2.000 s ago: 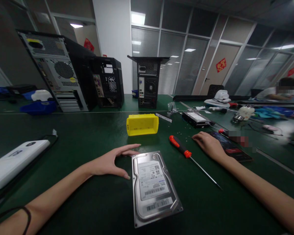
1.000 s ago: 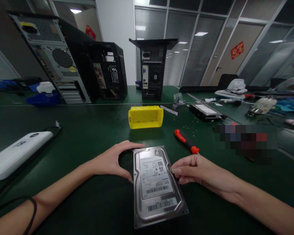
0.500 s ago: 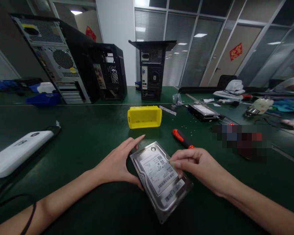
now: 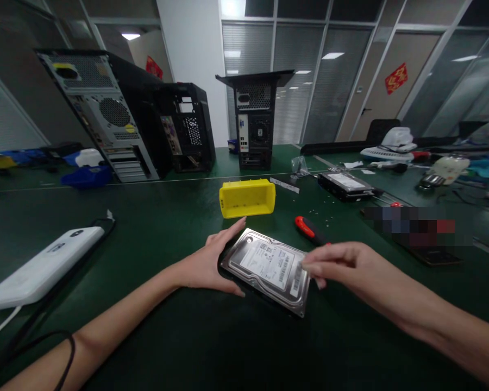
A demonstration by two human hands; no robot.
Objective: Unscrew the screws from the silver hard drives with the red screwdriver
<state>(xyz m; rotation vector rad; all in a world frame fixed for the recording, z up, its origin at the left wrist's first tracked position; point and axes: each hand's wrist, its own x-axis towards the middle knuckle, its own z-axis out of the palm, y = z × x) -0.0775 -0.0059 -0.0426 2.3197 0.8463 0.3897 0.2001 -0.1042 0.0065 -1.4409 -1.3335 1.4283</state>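
A silver hard drive [image 4: 264, 260] with a white label lies at a slant before me, label up. My left hand [image 4: 206, 266] spans its left end, with the thumb along the near side and the fingers at the far side. At the drive's right end, my right hand [image 4: 330, 263] has thumb and forefinger pinched together; whatever is between the fingertips is too small to tell. Beyond the drive stands a yellow bin [image 4: 248, 201], its opening towards me. A red and black screwdriver handle [image 4: 309, 231] lies behind my right hand.
Small screws [image 4: 324, 213] are scattered beyond the screwdriver, near another hard drive [image 4: 345, 184]. Computer towers [image 4: 134, 125] line the back left, with another tower [image 4: 255, 122] at the middle. At left lies a white device [image 4: 51, 266] with cables. A blurred dark object [image 4: 424, 239] lies at right.
The hard drive has turned anticlockwise, its near end swinging right and away from me. My right hand has gone from over the label to the drive's right end.
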